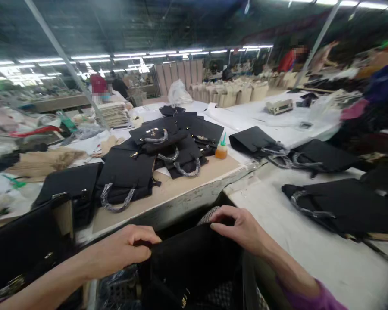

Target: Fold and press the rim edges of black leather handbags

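A black handbag is in front of me at the bottom of the head view, with small gold fittings low on its side. My left hand pinches its top edge near the left corner. At the right end of the same edge, my right hand grips the rim between thumb and fingers. The bag's lower part runs out of the picture. Just left of it stands another black bag with gold hardware. Beyond my hands, several black handbags with plastic-wrapped handles lie piled on the table.
A glue bottle with a green nozzle and amber contents stands beside the pile. More black bags lie on the white table to the right. Tan pieces are stacked at left. Co-workers are in the background and at far right.
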Demonstrator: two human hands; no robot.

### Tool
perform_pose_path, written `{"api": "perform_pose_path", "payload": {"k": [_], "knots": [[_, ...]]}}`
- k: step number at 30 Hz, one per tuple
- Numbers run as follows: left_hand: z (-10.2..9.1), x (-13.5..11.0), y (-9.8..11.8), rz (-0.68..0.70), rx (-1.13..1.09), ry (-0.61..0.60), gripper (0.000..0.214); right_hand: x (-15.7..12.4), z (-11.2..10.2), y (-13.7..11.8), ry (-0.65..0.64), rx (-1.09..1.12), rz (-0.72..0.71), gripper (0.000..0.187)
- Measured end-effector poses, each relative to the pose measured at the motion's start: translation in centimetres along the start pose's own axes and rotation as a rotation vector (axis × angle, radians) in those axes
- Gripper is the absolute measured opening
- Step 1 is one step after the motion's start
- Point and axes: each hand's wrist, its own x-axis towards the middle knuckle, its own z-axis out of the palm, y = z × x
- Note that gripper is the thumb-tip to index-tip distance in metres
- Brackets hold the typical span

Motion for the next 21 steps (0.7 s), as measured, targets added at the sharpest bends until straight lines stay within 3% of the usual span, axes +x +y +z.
{"api": "perform_pose_path", "payload": {"k": [5, 9, 13, 16, 19, 21], "knots": [[1.8, 6.8, 3.8, 0.152, 0.035, 0.073, 0.028, -0.1, 0.8, -0.9, 0.07, 0.077, 0.039, 0.02], [3.6, 10.9, 5.2, 0.279, 0.122, 0.163, 0.021, -0.5, 1.1, -0.5, 0.097, 0.159, 0.03, 0.022], [4.4, 11.9, 5.1, 0.279, 0.15, 0.208, 0.015, -0.7, 0.5, -0.2, 0.086, 0.125, 0.003, 0.016], [4.3, 12.2, 4.9, 0.242, 0.132, 0.224, 0.019, -1.4, -0.9, -1.1, 0.115, -0.085, -0.085, 0.016], [4.0, 12.8, 5.0, 0.257, 0.09, 0.136, 0.018, -4.0, -1.6, -2.4, 0.195, -0.39, -0.257, 0.034], [3.8, 13.4, 5.2, 0.272, 0.07, 0.051, 0.016, -6.8, -0.7, -2.6, 0.158, -0.5, -0.395, 0.042]]}}
